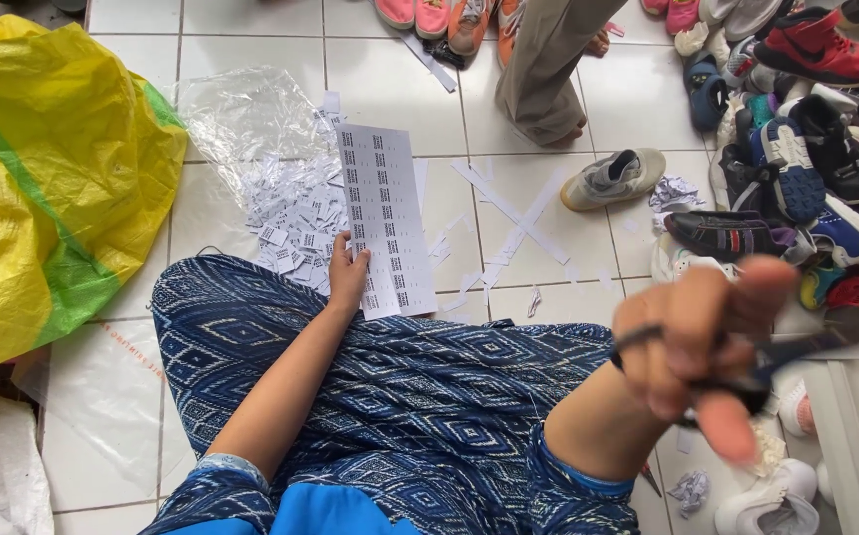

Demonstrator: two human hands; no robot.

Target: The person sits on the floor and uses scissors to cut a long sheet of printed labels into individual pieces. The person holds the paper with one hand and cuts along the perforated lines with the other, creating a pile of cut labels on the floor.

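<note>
left hand (348,277): white label sheet (385,218) | right hand (702,342): scissors (746,381)

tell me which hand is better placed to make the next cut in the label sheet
Probably the right hand: it already grips the scissors, raised above the lap. The left hand is occupied, pinching the sheet of printed labels at its lower edge.
</note>
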